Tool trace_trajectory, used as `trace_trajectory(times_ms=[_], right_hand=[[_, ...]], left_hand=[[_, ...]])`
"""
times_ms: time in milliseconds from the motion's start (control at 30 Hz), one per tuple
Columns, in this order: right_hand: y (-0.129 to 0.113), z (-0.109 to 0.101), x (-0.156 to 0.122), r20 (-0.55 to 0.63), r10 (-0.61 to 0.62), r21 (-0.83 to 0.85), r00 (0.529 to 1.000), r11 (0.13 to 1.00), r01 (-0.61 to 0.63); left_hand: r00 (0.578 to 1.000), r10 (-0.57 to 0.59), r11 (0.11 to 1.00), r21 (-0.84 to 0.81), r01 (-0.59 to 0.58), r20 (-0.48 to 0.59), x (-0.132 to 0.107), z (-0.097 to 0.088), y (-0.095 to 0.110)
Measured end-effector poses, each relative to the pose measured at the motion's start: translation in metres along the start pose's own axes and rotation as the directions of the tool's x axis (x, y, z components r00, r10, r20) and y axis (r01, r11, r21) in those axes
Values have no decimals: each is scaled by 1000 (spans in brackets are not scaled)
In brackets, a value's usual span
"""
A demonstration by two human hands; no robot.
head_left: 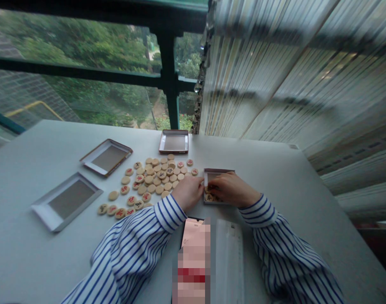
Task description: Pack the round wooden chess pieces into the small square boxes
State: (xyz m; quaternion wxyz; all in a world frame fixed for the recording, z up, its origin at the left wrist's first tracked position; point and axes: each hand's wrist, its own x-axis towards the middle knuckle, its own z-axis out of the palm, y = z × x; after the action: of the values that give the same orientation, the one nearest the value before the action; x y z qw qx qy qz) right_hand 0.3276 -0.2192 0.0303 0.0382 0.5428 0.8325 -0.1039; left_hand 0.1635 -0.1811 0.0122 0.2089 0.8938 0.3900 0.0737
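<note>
My left hand [190,193] is closed at the left wall of a small shallow box [218,172], its fingertips against the edge. Over the box's interior is my right hand [232,188], fingers curled down and pinching at a xiangqi piece [207,189]. Another xiangqi piece [208,197] with a dark character lies inside by the front left corner; the hand hides much of the box. Left of my hands, many round wooden xiangqi pieces [150,188] are spread out, some overlapping. Several show red or black characters, while others show plain faces.
Three shallow trays stand beyond the pieces: a back tray [174,150], a brown-edged tray [106,172] and a white tray [47,219] at left. A phone [193,228], partly pixelated, and a translucent white case [230,261] lie nearest me. Windows and a curtain [259,84] border the table [307,202].
</note>
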Motion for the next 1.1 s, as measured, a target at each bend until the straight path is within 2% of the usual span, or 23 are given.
trace_trajectory(times_ms=[200, 367, 567, 667, 833, 1100], right_hand=[[0, 0, 1, 3, 6, 0, 1000, 1000, -6], [0, -8, -2, 20, 38, -3, 999, 999, -37], [11, -20, -14, -67, 114, -16, 991, 993, -116], [14, -24, -19, -113, 149, -6, 982, 989, -150], [12, -28, -22, -164, 137, -15, 977, 990, -141], [5, -34, -24, -219, 140, -21, 966, 989, -148]], left_hand=[[1000, 1, 1000, 13, -1, 2, 0, -1, 1], [1000, -16, 1000, -8, 16, -10, 0, -2, -1], [997, -30, 998, -59, 26, -70, 2, -8, -7], [990, -51, 993, -109, 37, -128, 1, -17, -12], [964, -97, 977, -209, 45, -247, -4, -40, -21], [886, -211, 968, -217, 129, -414, -27, -75, -33]])
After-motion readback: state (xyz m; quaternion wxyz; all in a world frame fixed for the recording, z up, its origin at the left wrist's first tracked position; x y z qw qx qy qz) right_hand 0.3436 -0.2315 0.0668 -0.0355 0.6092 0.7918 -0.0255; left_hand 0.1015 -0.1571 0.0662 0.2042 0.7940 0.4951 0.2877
